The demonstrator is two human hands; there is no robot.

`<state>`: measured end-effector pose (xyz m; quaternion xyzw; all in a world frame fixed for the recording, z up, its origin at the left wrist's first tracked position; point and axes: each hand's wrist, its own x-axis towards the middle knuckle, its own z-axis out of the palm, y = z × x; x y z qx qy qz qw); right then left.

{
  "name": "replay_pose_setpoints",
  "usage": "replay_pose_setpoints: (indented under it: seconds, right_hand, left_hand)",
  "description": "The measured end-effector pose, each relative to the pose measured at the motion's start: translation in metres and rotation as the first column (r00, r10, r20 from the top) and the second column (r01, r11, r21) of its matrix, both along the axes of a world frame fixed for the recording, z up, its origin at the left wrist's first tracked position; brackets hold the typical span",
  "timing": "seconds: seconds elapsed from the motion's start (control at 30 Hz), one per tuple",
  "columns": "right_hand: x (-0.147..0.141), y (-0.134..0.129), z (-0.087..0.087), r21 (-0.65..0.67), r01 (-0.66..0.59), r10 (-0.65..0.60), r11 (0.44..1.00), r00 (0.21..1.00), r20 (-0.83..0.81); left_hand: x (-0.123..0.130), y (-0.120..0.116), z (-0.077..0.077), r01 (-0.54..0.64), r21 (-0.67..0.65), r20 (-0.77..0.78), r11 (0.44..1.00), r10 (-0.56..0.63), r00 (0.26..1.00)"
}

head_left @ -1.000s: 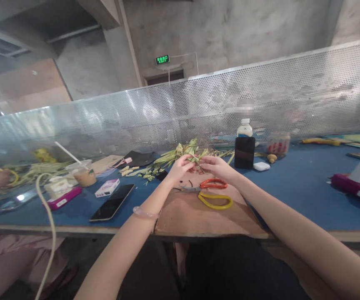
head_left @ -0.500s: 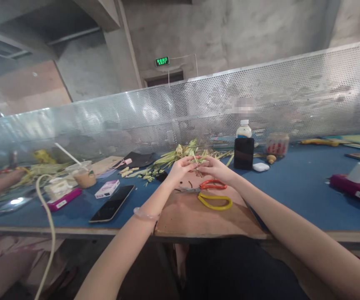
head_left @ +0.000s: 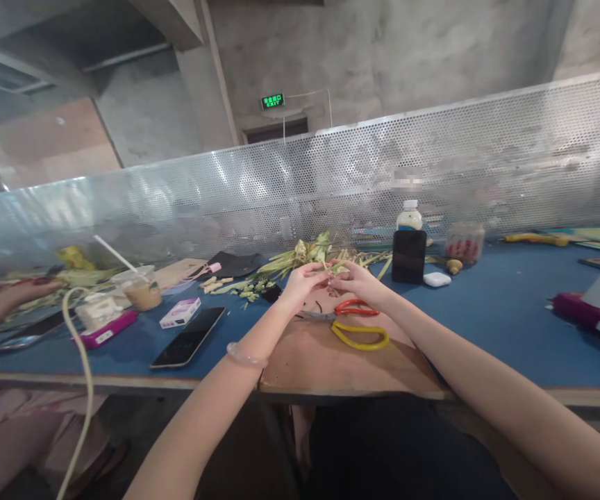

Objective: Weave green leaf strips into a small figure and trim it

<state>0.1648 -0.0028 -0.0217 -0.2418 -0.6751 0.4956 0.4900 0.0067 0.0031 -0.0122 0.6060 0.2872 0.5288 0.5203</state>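
My left hand [head_left: 298, 286] and my right hand [head_left: 356, 283] meet above the far part of a brown board [head_left: 331, 371]. Both have their fingertips pinched on a thin green stem [head_left: 326, 267], most of it covered by the fingers. Right behind them lies a heap of pale green leaves and stalks [head_left: 300, 254]. Scissors [head_left: 360, 336] with one red and one yellow handle loop rest on the board, just below my right hand. Small dark bits [head_left: 319, 306] lie near the blades.
Left of the board are a phone [head_left: 189, 338], a small white-and-pink box [head_left: 180, 313] and a cup with a straw [head_left: 141, 289]. To the right stand a black upright object [head_left: 408, 257], a bottle [head_left: 409, 217] and a white case [head_left: 437, 279]. Another person's hand [head_left: 39, 288] works at far left.
My hands keep pinching the stem at nearly the same spot, with slight finger movement. The other person's hand at far left has reached farther right. The view has shifted a little.
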Motion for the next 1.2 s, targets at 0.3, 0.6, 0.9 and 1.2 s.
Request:
replay_pose_setpoints:
  seconds: [0.3,0.6,0.9,1.2]
  right_hand:
    - [-0.007,0.001,0.002,-0.036,0.078,-0.079,0.996,0.997,-0.008]
    - [-0.006,0.0,0.002,-0.013,0.076,-0.075,0.997,0.996,0.044]
    - [0.012,-0.001,0.011,-0.003,0.097,-0.097,0.995,0.993,0.062]
    - [0.014,0.004,0.01,0.01,0.214,-0.215,0.977,0.977,0.006]
  left_hand:
    - [0.006,0.005,-0.004,-0.026,-0.121,0.143,0.992,0.043,0.989]
    - [0.006,0.009,-0.005,0.016,-0.144,0.123,0.989,0.002,0.992]
    - [-0.004,0.002,0.004,0.124,-0.176,0.139,0.977,-0.1,0.985]
    - [0.001,-0.006,0.002,0.286,-0.186,-0.015,0.94,-0.293,0.956]
